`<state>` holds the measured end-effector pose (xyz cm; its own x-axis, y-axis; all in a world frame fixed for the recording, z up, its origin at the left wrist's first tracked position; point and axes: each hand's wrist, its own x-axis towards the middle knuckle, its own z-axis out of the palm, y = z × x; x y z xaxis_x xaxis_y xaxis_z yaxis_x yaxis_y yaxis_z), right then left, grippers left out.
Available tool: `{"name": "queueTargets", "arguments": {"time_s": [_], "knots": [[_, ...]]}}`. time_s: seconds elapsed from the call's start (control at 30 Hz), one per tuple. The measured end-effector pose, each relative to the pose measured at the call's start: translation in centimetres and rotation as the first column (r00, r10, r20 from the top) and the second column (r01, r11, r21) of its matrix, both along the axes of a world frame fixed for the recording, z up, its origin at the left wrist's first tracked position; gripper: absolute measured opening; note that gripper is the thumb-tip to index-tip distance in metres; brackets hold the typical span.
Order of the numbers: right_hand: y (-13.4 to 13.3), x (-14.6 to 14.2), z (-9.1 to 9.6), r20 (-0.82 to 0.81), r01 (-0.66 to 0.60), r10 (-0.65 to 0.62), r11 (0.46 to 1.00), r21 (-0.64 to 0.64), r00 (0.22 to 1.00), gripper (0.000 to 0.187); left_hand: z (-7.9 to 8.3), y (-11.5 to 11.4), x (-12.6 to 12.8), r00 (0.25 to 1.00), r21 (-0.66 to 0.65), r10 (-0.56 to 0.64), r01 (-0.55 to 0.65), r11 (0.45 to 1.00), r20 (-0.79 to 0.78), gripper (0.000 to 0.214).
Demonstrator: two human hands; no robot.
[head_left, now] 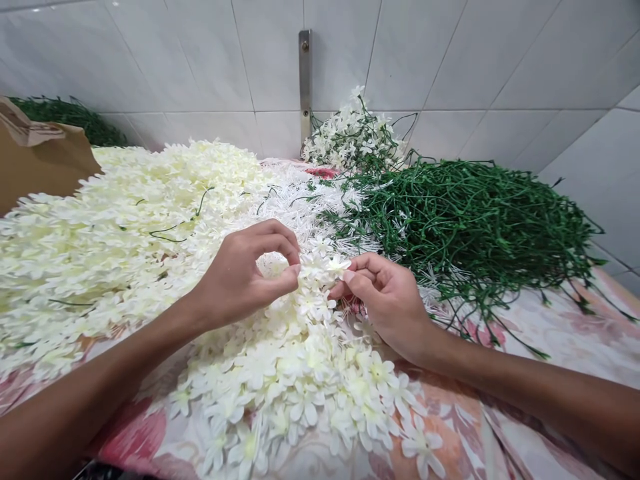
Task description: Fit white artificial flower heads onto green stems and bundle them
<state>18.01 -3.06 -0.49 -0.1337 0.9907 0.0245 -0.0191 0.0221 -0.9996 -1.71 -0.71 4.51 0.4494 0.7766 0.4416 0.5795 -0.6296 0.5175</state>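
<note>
My left hand (250, 273) is over the pale flower heads, its thumb and forefinger closed in a pinch; whatever lies between the tips is too small to make out. Facing it, my right hand (387, 293) pinches at the edge of a white artificial flower (336, 265), with the other fingers curled in. Below both hands spreads a heap of loose white artificial flower heads (300, 373) with yellowish centres. Just beyond them lie thin white stamens (310, 210) in a loose pile.
A larger mound of cream flower heads (125, 213) covers the left side. Green plastic stems (480, 220) are piled at right. Assembled flower sprigs (357, 137) stand against the tiled wall (210, 60). A brown cardboard box (45, 160) sits far left. Floral cloth (560, 333) lies underneath.
</note>
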Motion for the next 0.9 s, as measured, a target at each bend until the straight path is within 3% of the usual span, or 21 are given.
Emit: {"name": "queueTargets", "arguments": {"time_s": [0.33, 0.4, 0.63, 0.7, 0.8, 0.9], "knots": [[0.1, -0.2, 0.7, -0.059, 0.057, -0.059, 0.998, -0.042, 0.997, 0.011, 0.4, 1.0, -1.2, 0.994, -0.013, 0.04, -0.039, 0.999, 0.097, 0.008], [0.1, -0.1, 0.7, -0.067, 0.035, -0.037, 0.999, -0.03, 0.997, 0.012, 0.7, 1.0, -1.4, 0.996, -0.017, -0.004, 0.005, 1.0, 0.084, 0.009], [-0.2, 0.3, 0.2, -0.057, -0.038, 0.039, 0.999, 0.014, 0.998, 0.014, 1.0, 0.4, -0.8, 0.969, -0.231, -0.203, 0.168, 0.958, -0.139, 0.012], [-0.3, 0.3, 0.1, -0.04, -0.047, 0.048, 0.999, 0.028, 0.998, 0.014, 0.8, 0.2, -0.6, 0.976, -0.182, -0.159, 0.131, 0.975, -0.148, 0.008], [-0.4, 0.3, 0.0, -0.016, -0.098, 0.099, 0.994, 0.037, 0.995, 0.013, 0.1, -0.1, -0.2, 0.991, 0.025, -0.047, 0.051, 0.998, -0.127, 0.003], [-0.3, 0.2, 0.0, -0.004, -0.16, 0.16, 0.986, 0.041, 0.987, 0.013, -1.1, -0.4, 0.3, 0.982, 0.21, -0.099, 0.132, 0.969, -0.16, 0.014]]}}
